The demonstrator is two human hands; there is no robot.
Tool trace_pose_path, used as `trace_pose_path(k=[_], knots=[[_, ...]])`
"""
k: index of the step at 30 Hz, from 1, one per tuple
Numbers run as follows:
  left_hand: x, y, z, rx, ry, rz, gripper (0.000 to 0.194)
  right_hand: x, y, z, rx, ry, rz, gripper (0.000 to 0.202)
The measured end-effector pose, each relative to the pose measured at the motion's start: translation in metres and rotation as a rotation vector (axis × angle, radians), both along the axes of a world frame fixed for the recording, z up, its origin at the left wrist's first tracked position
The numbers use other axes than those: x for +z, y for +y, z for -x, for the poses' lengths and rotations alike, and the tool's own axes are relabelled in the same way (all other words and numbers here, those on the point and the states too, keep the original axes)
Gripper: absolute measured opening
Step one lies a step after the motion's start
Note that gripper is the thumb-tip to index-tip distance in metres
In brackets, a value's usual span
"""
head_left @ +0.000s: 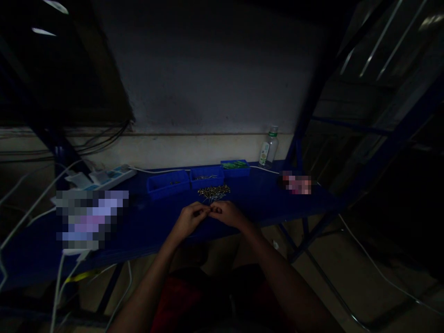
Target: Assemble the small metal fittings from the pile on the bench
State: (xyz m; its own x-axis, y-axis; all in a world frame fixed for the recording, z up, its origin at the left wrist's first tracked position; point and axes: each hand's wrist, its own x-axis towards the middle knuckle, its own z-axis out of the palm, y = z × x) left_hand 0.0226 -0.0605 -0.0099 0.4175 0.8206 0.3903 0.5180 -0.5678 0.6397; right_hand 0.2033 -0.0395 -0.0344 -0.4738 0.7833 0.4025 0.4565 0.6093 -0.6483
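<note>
Both hands meet at the front of the blue table [145,231], just before a pile of small metal pieces [214,191]. My left hand [190,217] has its fingers pinched together; what they hold is too small and dark to name. Touching it at the fingertips, my right hand [225,212] is also closed, with its fingers curled and any held thing hidden. Behind the pile stand a blue bin [168,184] with a few small pieces, a second blue bin [207,177] with metal pieces, and a blue bin of green items [235,168].
A clear bottle [269,149] stands at the back right, near a blurred reddish item [296,183]. On the left are a white power strip [120,175] with plugs and cables, and a pixelated object [92,219]. Blue frame posts rise at both sides.
</note>
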Motion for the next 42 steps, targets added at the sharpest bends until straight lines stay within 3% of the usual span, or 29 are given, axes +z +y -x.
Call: trace_pose_path(k=[5, 9, 13, 21, 26, 35, 42], knots=[[-0.0014, 0.0019, -0.0006, 0.086, -0.035, -0.056, 0.027, -0.0023, 0.0043, -0.0005, 0.044, 0.130, 0.114, 0.020], [-0.0028, 0.0035, -0.0005, 0.108, -0.024, -0.065, 0.027, -0.0026, 0.0052, 0.0000, 0.006, 0.190, 0.095, 0.019], [-0.0042, 0.0042, -0.0002, 0.111, 0.004, -0.006, 0.027, -0.0007, 0.0033, -0.0003, -0.082, 0.169, 0.043, 0.018], [-0.0051, 0.0065, 0.0003, 0.119, -0.017, 0.060, 0.027, -0.0011, 0.0029, -0.0003, -0.052, 0.151, 0.035, 0.017], [-0.0061, 0.0068, 0.0005, 0.146, -0.001, 0.004, 0.022, -0.0041, 0.0042, 0.0013, -0.033, 0.116, 0.056, 0.019], [-0.0034, 0.0026, -0.0040, 0.064, 0.039, -0.086, 0.020, -0.0017, 0.0043, 0.0007, 0.019, 0.068, 0.074, 0.016], [-0.0050, 0.0033, -0.0025, 0.131, 0.059, -0.081, 0.021, 0.0009, 0.0017, 0.0000, -0.079, 0.204, 0.063, 0.019]])
